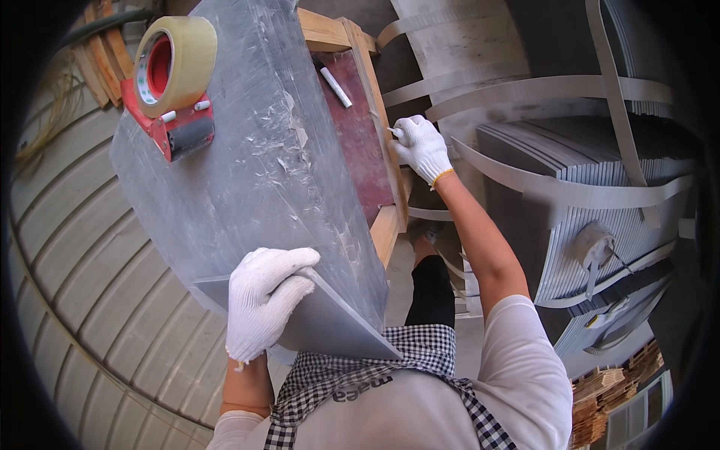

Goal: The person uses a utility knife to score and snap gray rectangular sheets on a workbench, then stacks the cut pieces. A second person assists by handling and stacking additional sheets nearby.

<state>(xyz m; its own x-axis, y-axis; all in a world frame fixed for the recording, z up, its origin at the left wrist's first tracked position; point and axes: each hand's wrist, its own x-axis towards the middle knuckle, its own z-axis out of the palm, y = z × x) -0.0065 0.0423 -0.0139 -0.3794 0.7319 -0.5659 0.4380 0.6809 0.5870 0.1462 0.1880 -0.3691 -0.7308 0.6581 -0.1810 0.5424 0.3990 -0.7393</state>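
Note:
My left hand [268, 296], in a white knit glove, grips the upper edge of a thin grey panel [334, 319]. The panel leans tilted against my checked apron and the near end of a film-wrapped grey block [217, 202]. My right hand [422, 148], also gloved, is closed beside the wooden frame [373, 112]. A small white tip shows at its fingers, too small to name. Inside the frame, a white stick [336, 87] lies on a dark red board [361, 150].
A red tape dispenser [169, 124] with a clear tape roll [180, 64] sits on the block's far left. Strapped stacks of grey sheets [592, 225] stand at right, bound with pale bands [525, 180]. Wooden slats [105, 56] lie far left; a ribbed pale surface [112, 300] spreads below them.

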